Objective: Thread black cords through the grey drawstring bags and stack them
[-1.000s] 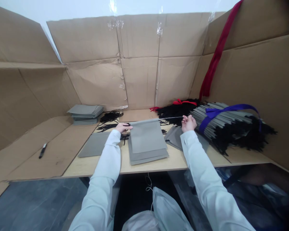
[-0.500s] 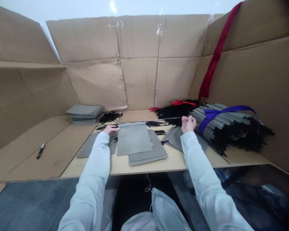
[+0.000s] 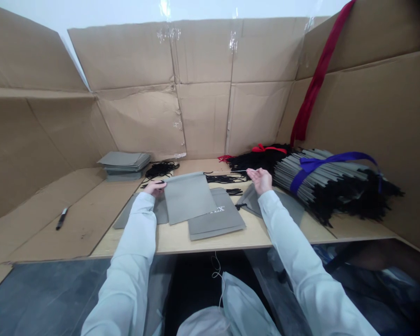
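At its upper left corner, a flat grey drawstring pouch (image 3: 187,198) is pinched in my left hand (image 3: 155,187), fingers closed. The pouch is raised and tilted over other grey pouches (image 3: 219,224), the upper one showing part of pale lettering. My right hand (image 3: 261,179) is to the right of the pouch, closed on the end of a thin, straight pale wire (image 3: 236,171). That wire runs leftward toward the pouch's top hem; whether it passes inside cannot be made out. Black cords (image 3: 224,179) lie behind the pouch.
Stacked grey pouches (image 3: 124,161) stand at the back left beside a heap of black cord (image 3: 161,169). A pouch bundle tied with purple ribbon (image 3: 322,168) lies right, near black cords with a red tie (image 3: 257,158). A marker (image 3: 61,219) lies left. Cardboard walls (image 3: 203,116) enclose the table.
My right hand has moved left, closer to the pouch, and less of the wire shows. The pouch and my left hand have shifted slightly left, and the pouch has tilted, uncovering more lettering below.
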`<state>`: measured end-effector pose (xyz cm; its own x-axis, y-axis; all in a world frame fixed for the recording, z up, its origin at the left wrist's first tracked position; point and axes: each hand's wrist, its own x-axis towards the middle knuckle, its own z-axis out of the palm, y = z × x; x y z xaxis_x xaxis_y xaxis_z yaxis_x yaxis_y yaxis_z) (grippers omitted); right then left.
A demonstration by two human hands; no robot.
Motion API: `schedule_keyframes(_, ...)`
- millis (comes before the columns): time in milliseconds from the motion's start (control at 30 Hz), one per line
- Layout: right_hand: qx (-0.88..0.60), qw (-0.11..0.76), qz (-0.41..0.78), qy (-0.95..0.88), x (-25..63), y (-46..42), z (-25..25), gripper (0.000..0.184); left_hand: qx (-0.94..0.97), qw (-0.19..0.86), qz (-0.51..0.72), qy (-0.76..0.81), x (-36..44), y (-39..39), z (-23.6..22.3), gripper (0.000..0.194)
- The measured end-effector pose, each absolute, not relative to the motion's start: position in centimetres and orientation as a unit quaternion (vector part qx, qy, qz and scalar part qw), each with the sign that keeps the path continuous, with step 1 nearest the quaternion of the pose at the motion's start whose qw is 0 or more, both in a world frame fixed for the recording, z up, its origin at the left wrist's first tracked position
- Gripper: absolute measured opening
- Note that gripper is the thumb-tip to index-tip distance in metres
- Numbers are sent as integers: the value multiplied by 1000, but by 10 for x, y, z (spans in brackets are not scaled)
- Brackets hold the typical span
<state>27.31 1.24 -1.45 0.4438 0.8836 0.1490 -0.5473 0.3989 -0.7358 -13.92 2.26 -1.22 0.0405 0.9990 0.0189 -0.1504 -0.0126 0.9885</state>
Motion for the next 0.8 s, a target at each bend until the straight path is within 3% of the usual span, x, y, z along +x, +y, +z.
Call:
schedule_keyframes(167,-337,745,518,-252,245,18,-29,13,447,574,540,422,-138,16,-7,23)
schedule_keyframes(400,-408,702,519,-268,243,25,-44,13,439,564,553,429,-139,18,-5,25)
schedule_keyframes(567,-560,663,299,-397,246,22,-46,10,442,567,555,419,-131,17,-1,24)
schedule_keyframes(667,-548,658,226,-464,238,13,-38,7,457,578,547,396,-119,12,6,23)
schedule_keyframes(733,-485,644,282,-519,227,5,-28,11,476,587,535,378,-111,8,9,22)
schedule_keyframes(800,-395,646,379,-532,213,-3,-16,31,494,592,524,362,-106,6,12,21)
